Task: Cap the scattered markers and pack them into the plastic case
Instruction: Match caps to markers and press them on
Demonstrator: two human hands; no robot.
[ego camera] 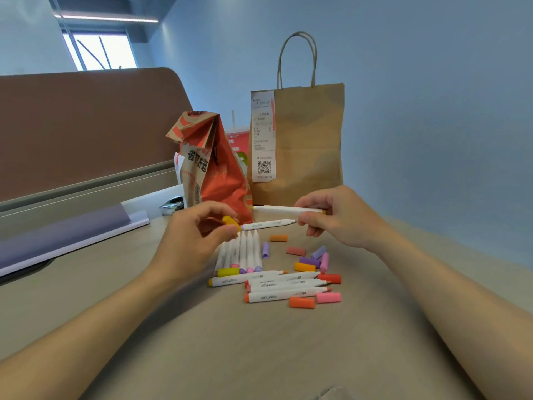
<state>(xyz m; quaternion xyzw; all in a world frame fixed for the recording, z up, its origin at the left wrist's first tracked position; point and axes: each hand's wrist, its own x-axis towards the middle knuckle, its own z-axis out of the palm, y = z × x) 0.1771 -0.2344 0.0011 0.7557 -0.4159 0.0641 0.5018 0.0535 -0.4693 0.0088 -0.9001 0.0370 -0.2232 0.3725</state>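
My right hand [334, 217] pinches a white marker [285, 209] held level above the table, its uncapped tip pointing left. My left hand [199, 235] holds a yellow cap [230, 221] between thumb and fingers, a short gap left of that tip. Below the hands, the clear plastic case [222, 255] lies flat with several white markers packed side by side in it. Several uncapped markers [277, 287] lie in front of the case. Loose caps in orange, pink, purple and red [311, 264] are scattered to the right. One more marker [268, 223] lies behind the case.
A red printed paper bag [213, 174] and a brown handled paper bag [308, 142] with a receipt stand at the back of the beige table [259, 347]. A purple folder [63, 238] lies at the left, under a brown partition.
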